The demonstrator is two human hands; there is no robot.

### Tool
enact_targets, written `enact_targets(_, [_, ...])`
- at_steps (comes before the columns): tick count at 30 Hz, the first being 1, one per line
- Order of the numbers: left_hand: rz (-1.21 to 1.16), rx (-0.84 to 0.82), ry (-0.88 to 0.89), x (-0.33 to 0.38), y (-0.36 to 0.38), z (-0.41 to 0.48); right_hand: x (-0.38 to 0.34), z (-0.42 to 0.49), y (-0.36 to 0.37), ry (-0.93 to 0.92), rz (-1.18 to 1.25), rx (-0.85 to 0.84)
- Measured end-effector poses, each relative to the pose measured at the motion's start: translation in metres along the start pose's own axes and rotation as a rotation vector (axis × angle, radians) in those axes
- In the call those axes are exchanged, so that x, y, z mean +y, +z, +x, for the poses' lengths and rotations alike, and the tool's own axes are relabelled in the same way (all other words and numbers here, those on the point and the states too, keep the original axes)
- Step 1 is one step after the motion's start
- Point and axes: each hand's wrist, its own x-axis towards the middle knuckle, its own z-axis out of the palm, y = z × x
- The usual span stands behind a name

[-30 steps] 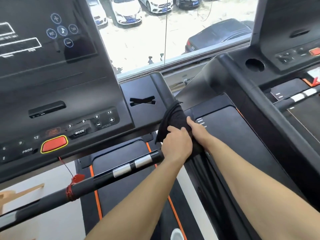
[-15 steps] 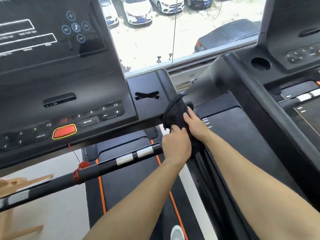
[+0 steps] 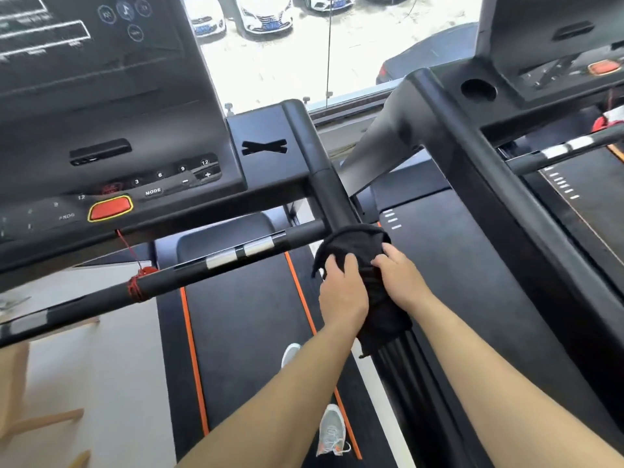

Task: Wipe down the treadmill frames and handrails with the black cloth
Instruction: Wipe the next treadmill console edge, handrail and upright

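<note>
— Where is the black cloth?
— Soft and crumpled, it wraps the smooth side handrail, just below the joint with the round crossbar.
— And the hands?
— The left hand and right hand curl their fingers around it from both sides.
— Any room?
— Bare rail above, up to the console corner.

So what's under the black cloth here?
The black cloth is wrapped over the treadmill's side handrail, which emerges above and below it. The left hand and right hand hold it there. The rail stretch beneath is covered and cannot be seen.
</note>
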Motion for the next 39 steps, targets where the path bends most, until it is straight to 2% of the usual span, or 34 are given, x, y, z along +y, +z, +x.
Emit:
enact_targets(3, [0.100, -0.037, 0.017, 0.001, 0.007, 0.028, -0.009, 0.009, 0.006, 0.010, 0.023, -0.080])
enact_targets(9, [-0.258, 0.018, -0.036, 0.014, 0.017, 0.057, -0.025, 0.046, 0.010, 0.054, 0.193, -0.158])
enact_targets(12, [-0.297, -0.022, -0.032, -0.001, 0.021, 0.040, -0.008, 0.029, 0.011, 0.078, 0.264, -0.166])
enact_targets(14, [-0.294, -0.028, 0.007, -0.020, 0.028, 0.016, 0.007, 0.004, 0.007, 0.117, 0.257, -0.168])
enact_targets(18, [-0.298, -0.060, -0.023, -0.031, 0.033, -0.004, 0.021, -0.015, 0.003, 0.201, 0.213, -0.188])
enact_targets(25, [-0.330, 0.045, -0.011, 0.008, 0.024, 0.067, -0.038, 0.041, 0.014, 0.076, 0.071, -0.104])
enact_targets(29, [-0.328, 0.048, 0.042, -0.012, 0.031, 0.034, -0.010, 0.010, 0.013, -0.012, -0.031, -0.057])
enact_targets(34, [-0.298, 0.027, 0.031, -0.055, 0.050, -0.038, 0.053, -0.049, 0.005, 0.011, -0.018, -0.079])
enact_targets(39, [-0.284, 0.097, 0.043, -0.027, 0.044, 0.007, 0.018, -0.016, 0.005, 0.006, 0.059, -0.115])
